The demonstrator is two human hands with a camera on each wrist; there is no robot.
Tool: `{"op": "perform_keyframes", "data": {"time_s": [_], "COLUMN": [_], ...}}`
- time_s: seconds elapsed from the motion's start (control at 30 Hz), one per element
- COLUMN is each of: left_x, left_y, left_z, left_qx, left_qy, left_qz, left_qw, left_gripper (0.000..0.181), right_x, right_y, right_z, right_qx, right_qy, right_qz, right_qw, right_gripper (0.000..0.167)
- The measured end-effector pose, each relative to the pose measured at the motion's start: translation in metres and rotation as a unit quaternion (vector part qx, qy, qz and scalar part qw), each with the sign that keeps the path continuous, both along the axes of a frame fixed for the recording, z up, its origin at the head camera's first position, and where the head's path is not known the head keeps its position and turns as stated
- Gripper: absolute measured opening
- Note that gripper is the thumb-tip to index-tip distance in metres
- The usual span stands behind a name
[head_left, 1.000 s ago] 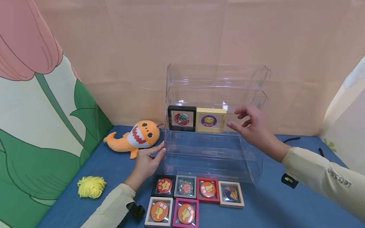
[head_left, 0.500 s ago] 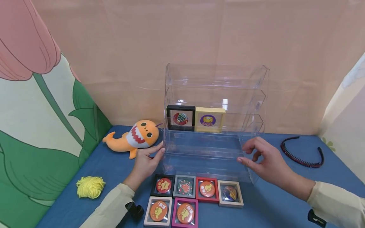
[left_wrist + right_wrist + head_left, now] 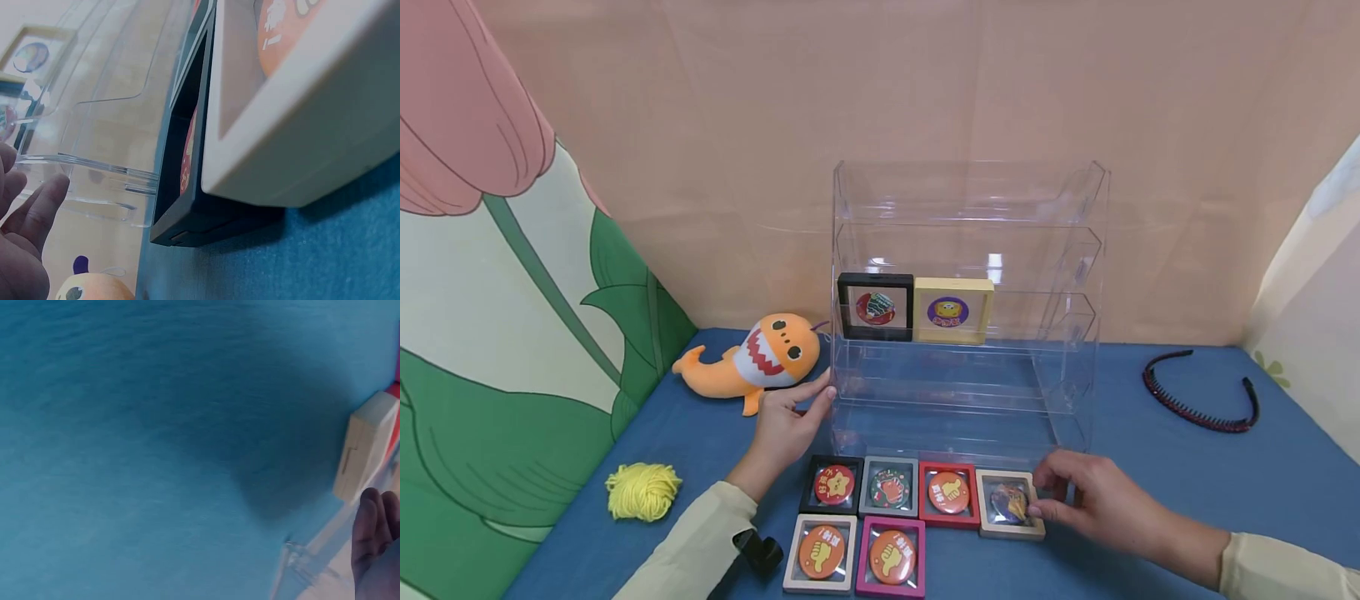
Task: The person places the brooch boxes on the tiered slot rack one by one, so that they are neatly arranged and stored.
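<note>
Right hand (image 3: 1101, 504), fingers half curled, pinch indeterminable, lies at the beige frame (image 3: 1009, 505), lower right, while the left hand (image 3: 788, 429) touches the rack (image 3: 936, 373); two frames (image 3: 953, 311) stand shelved mid-picture, five more (image 3: 892, 557) below apparently remaining with it.

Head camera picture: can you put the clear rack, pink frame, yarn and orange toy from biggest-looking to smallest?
1. Rack
2. Toy
3. Yarn and frame: too close to rank; the yarn looks slightly wider, the frame taller.

Six framed badges (image 3: 890, 490) lie before the rack (image 3: 958, 375).
</note>
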State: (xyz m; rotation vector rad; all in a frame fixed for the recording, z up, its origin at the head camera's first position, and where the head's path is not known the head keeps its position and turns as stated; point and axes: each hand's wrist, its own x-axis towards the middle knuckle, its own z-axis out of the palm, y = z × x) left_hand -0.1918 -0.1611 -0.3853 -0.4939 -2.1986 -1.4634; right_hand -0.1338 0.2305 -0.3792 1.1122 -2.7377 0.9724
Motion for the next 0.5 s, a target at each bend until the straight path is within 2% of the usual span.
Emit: {"op": "perform_keyframes", "data": {"time_s": [0.1, 0.2, 0.33, 0.5], "left_x": [0.0000, -0.0001, -0.0003, 0.0003], "left_y": [-0.0002, -0.0007, -0.0011, -0.0006], "left_z": [0.0005, 0.0007, 0.0006, 0.0004], "left_qx": [0.000, 0.000, 0.001, 0.001], "left_qy": [-0.002, -0.001, 0.001, -0.001], "left_qz": [0.001, 0.001, -0.001, -0.003], "left_qw": [1.0000, 1.0000, 1.0000, 1.0000], "left_gripper": [0.035, 0.035, 0.035, 0.035], "right_x": [-0.0010, -0.0028, -0.0048, -0.0059], "right_y": [0.0020, 0.0015, -0.0003, -0.0016], "right_z": [-0.0009, -0.0008, -0.0017, -0.0048], "right_qx": [0.035, 0.064, 0.100, 0.126], "right_qy": [-0.040, -0.061, -0.083, -0.101], "right_qz": [-0.030, -0.044, -0.054, -0.055], "right_qw": [0.9982, 0.9951, 0.9901, 0.9854], "right_gripper": [0.025, 0.037, 0.052, 0.063]}}
